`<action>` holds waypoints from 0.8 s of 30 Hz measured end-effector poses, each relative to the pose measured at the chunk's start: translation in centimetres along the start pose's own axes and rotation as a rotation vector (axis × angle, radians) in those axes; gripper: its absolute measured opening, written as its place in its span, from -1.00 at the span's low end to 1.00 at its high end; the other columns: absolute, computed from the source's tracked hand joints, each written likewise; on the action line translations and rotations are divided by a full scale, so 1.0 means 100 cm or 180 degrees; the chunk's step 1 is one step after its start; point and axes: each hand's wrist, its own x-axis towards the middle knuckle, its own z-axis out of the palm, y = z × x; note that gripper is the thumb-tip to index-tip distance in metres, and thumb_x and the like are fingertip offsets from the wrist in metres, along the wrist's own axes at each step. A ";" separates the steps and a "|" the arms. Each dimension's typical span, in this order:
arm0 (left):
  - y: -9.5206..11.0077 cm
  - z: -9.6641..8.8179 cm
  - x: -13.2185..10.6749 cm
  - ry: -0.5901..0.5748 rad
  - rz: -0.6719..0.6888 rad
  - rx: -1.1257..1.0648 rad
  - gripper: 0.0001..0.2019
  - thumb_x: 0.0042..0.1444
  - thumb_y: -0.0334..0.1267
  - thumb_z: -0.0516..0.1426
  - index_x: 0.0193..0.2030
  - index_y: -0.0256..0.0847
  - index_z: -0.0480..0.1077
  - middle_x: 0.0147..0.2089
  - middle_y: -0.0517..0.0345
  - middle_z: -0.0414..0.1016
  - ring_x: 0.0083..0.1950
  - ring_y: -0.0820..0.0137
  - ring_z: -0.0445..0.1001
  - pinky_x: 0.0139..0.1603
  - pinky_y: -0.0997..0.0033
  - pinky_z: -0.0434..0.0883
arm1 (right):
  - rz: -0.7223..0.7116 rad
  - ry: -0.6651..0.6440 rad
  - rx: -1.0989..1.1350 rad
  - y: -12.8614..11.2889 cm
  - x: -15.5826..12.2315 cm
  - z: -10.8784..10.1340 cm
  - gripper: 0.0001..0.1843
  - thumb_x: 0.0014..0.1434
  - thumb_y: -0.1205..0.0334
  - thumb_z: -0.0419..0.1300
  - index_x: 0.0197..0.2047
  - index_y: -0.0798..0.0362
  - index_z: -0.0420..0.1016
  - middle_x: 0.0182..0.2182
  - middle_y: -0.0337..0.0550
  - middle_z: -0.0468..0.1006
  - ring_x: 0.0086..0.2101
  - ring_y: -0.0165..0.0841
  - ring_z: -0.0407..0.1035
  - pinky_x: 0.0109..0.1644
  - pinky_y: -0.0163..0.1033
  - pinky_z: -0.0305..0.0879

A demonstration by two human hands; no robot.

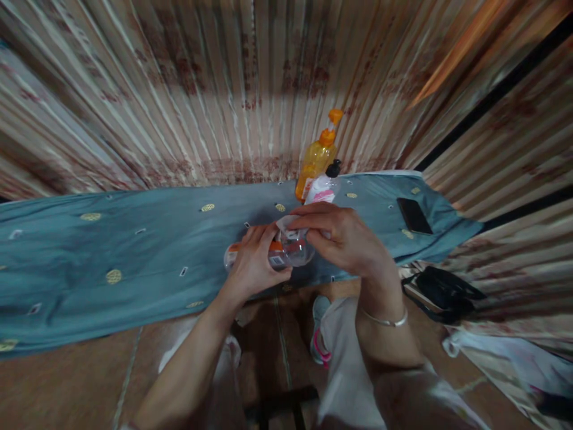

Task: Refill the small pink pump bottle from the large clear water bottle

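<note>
A clear plastic bottle (299, 253) with an orange label lies on its side just above the cloth-covered table. My left hand (254, 261) is wrapped round its middle, over the label. At the bottle's right end, my right hand (342, 236) pinches a thin white tissue (285, 224) and presses it against the clear plastic. Its fingers hide part of that end. Right behind this hand stands a white pump bottle (323, 190) with a pink print and a black top. An orange pump bottle (317, 158) stands upright behind that one.
A blue-green cloth (147, 251) with pineapple prints covers the long table. A black phone (414, 215) lies at its right end. Pleated curtains (215, 107) hang close behind. A black bag (447, 289) sits low at the right, beside a dark metal bar (496, 95).
</note>
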 end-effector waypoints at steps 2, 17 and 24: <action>-0.004 0.002 0.002 0.0040 -0.0119 0.0000 -0.27 -0.16 -0.27 0.43 0.21 -0.20 0.35 0.08 -0.11 0.59 0.11 -0.05 0.55 0.17 -0.04 0.52 | -0.0039 0.0120 -0.0677 -0.017 0.002 0.014 -0.67 0.27 0.47 0.15 -0.14 0.04 0.75 -0.06 -0.05 0.76 0.02 -0.14 0.60 0.24 0.03 0.48; -0.026 0.006 0.014 0.1522 -0.1674 -0.3407 -0.38 -0.31 -0.09 0.50 -0.04 -0.11 0.48 -0.06 0.12 0.67 0.00 0.15 0.64 0.13 0.16 0.52 | 0.0255 0.1029 0.0590 0.021 0.013 0.045 -0.60 0.33 0.26 0.16 0.14 -0.04 0.69 0.09 -0.10 0.71 0.09 -0.20 0.58 0.18 -0.07 0.53; -0.020 -0.007 0.020 0.1786 -0.1765 -0.4174 -0.55 -0.24 -0.08 0.46 -0.18 -0.13 0.53 -0.25 0.14 0.67 -0.15 0.16 0.67 -0.01 0.18 0.58 | 0.1051 -0.0192 0.2167 0.081 0.020 0.080 -0.68 0.16 0.14 0.28 -0.09 0.05 0.77 -0.27 -0.26 0.74 -0.27 -0.33 0.53 -0.19 -0.29 0.42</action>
